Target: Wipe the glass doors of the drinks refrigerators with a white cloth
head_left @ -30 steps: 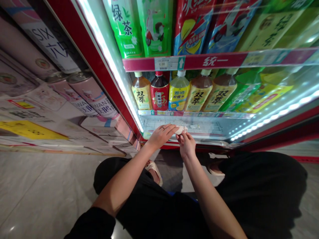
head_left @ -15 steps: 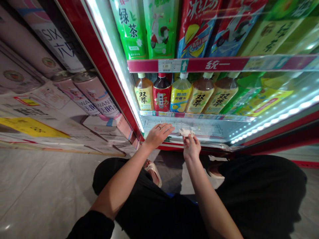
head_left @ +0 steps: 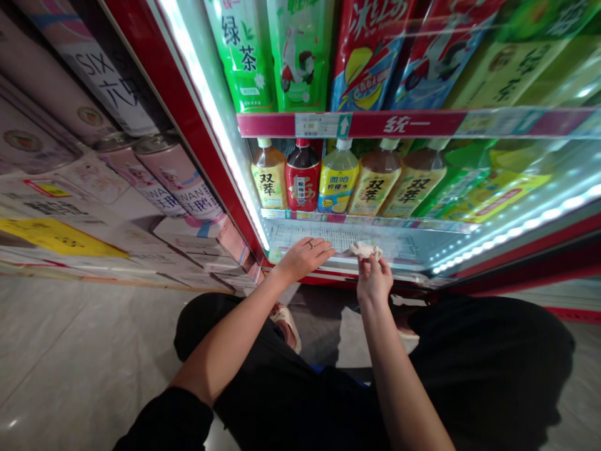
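Note:
My right hand (head_left: 374, 280) pinches a crumpled white cloth or tissue (head_left: 365, 250) between thumb and fingers, just above the front lip of a cooler's lowest shelf. My left hand (head_left: 304, 258), with a ring on one finger, lies flat with its fingers on the white wire rack (head_left: 345, 238) of that shelf. Bottled drinks (head_left: 303, 175) stand in a row behind the rack, beyond both hands. Neither hand touches them.
A red price strip (head_left: 404, 124) runs below upper rows of drink packs. The cooler's red frame (head_left: 188, 113) rises at left, beside stacked printed cartons (head_left: 94, 188). My black-clad knees (head_left: 488, 369) are below, above a tiled floor (head_left: 84, 351).
My right hand has slid rightward along the shelf front, carrying the white cloth with it. My left hand stays on the rack in nearly the same place.

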A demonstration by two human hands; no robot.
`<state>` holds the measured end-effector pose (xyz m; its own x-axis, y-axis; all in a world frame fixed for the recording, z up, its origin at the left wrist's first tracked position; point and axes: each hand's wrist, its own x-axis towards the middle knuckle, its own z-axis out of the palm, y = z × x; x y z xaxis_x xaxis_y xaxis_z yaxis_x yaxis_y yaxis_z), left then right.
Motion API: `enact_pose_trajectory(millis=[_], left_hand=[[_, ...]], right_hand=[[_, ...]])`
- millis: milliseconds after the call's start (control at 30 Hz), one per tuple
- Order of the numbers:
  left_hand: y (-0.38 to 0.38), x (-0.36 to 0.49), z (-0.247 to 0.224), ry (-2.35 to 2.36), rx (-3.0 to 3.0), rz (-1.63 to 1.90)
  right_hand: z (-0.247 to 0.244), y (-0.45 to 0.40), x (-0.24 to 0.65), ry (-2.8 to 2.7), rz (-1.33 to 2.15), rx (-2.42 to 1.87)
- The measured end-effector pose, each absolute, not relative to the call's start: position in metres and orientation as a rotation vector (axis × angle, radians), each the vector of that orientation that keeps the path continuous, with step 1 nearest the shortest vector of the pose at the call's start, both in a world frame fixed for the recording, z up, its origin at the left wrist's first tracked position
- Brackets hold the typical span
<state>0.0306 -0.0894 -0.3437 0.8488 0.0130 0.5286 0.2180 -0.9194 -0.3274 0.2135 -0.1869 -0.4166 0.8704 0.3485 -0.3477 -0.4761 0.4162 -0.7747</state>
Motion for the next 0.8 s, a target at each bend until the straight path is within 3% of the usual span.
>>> enact_pose_trajectory(millis=[533, 800], left_hand=[[-0.091, 0.040, -0.341, -0.090, -2.617, -0.840], [-0.094, 0.055, -0.342, -0.053, -2.654, -0.802]], right_hand=[[-0.406, -0.189, 0.232, 0.091, 0.500, -0.986], [-0.429, -0.199, 0.243, 0.114, 0.561, -0.981]])
